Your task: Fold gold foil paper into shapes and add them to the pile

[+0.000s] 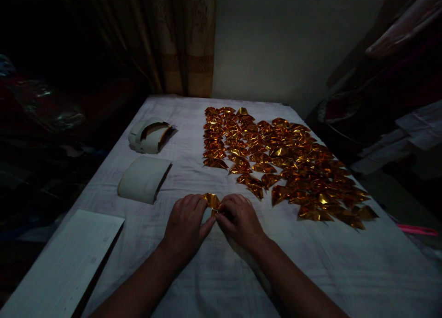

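Observation:
Between my two hands is a small piece of shiny gold foil paper [211, 200], partly folded, its lower part hidden by fingers. My left hand [188, 219] pinches its left side, thumb pointing inward. On the right side, my right hand [240, 219] grips the same piece with curled fingers; the two thumbs nearly meet. Just beyond and to the right lie many folded gold foil pieces [283, 154], pointed and boat-like, in rough rows that grow denser toward the right.
A white cloth [214, 281] covers the table. At left are a curved pale sheet [143, 179], another curved pale piece with a cut-out [147, 138], and a flat white stack or board [62, 262]. A curtain [196, 37] and a pale wall [276, 41] stand behind.

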The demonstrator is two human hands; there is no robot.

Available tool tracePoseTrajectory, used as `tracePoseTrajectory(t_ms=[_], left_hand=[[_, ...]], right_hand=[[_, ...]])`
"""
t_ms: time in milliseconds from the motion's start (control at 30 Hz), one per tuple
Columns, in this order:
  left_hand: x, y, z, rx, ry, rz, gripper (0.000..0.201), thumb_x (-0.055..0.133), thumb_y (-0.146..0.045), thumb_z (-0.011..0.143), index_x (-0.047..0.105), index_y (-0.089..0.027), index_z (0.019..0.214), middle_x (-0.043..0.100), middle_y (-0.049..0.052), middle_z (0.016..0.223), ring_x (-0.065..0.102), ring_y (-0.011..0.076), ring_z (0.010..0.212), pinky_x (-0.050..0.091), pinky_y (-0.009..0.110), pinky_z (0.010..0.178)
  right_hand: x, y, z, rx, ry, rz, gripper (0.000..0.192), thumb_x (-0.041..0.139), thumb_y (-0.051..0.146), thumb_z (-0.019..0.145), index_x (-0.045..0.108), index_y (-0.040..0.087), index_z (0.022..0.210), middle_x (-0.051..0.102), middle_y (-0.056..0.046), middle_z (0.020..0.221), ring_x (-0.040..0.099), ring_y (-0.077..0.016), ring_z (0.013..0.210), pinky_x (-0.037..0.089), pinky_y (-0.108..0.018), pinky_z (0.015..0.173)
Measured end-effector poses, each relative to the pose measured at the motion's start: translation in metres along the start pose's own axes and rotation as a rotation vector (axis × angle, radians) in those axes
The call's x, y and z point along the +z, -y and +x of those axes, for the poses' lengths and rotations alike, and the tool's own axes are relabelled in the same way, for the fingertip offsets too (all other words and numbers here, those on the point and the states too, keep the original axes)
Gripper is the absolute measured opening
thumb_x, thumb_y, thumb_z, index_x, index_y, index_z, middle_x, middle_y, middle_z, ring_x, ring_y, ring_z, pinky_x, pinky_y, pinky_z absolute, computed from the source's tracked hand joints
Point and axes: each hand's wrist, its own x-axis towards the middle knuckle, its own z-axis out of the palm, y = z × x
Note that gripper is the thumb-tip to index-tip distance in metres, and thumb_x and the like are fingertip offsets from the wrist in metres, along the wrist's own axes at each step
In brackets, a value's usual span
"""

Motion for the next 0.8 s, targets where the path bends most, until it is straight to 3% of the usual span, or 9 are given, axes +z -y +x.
tracePoseTrajectory(t_ms=[367,667,800], left_hand=[[0.001,0.004,-0.002,0.011,0.016,0.007,0.024,0.065,-0.033,0.09,0.058,-0.021,0.11,0.066,0.009,0.112,0.059,0.0278,0.105,0.045,0.043,0.09],[-0.001,0.004,-0.002,-0.01,0.022,-0.045,0.021,0.065,-0.03,0.088,0.058,-0.023,0.107,0.066,0.007,0.111,0.059,0.0273,0.107,0.044,0.045,0.095],[-0.004,0.006,-0.003,-0.004,0.049,-0.089,0.025,0.066,-0.027,0.087,0.057,-0.023,0.11,0.065,0.006,0.114,0.058,0.0271,0.109,0.044,0.044,0.095]], right_hand=[[0.0,-0.011,0.0,-0.028,0.038,0.031,0.015,0.062,0.01,0.086,0.055,0.023,0.086,0.062,-0.002,0.089,0.054,-0.0211,0.087,0.04,-0.035,0.079],[0.002,-0.001,-0.002,-0.001,0.021,-0.051,0.013,0.072,0.022,0.084,0.059,0.022,0.088,0.062,-0.003,0.095,0.054,-0.0227,0.092,0.039,-0.037,0.081],[0.001,-0.003,-0.001,0.005,0.052,-0.024,0.011,0.068,0.017,0.086,0.058,0.023,0.087,0.063,-0.003,0.095,0.055,-0.0223,0.092,0.038,-0.037,0.081]])
